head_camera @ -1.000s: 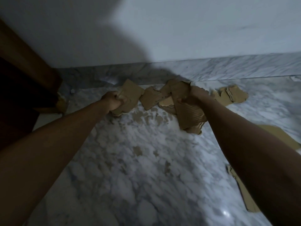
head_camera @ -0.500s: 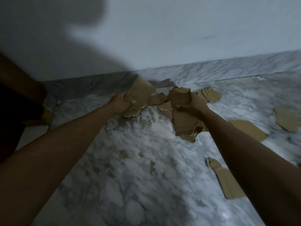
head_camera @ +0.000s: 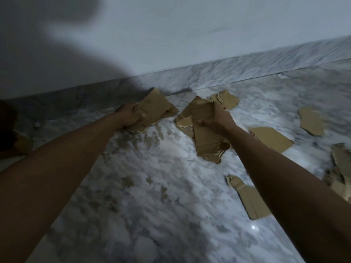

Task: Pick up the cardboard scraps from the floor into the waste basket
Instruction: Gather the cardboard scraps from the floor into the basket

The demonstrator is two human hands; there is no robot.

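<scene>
On the right, newly visible floor scraps [head_camera: 271,138].

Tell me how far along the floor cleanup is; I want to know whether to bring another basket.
Nothing looks binned yet, and no waste basket is in view. In hand: the left hand grips a wad of cardboard scraps, and the right hand holds a corrugated stack. Left on the marble floor: a scrap by the baseboard, a flat piece, a rounded one, a long strip and a pile at the right edge.
</scene>
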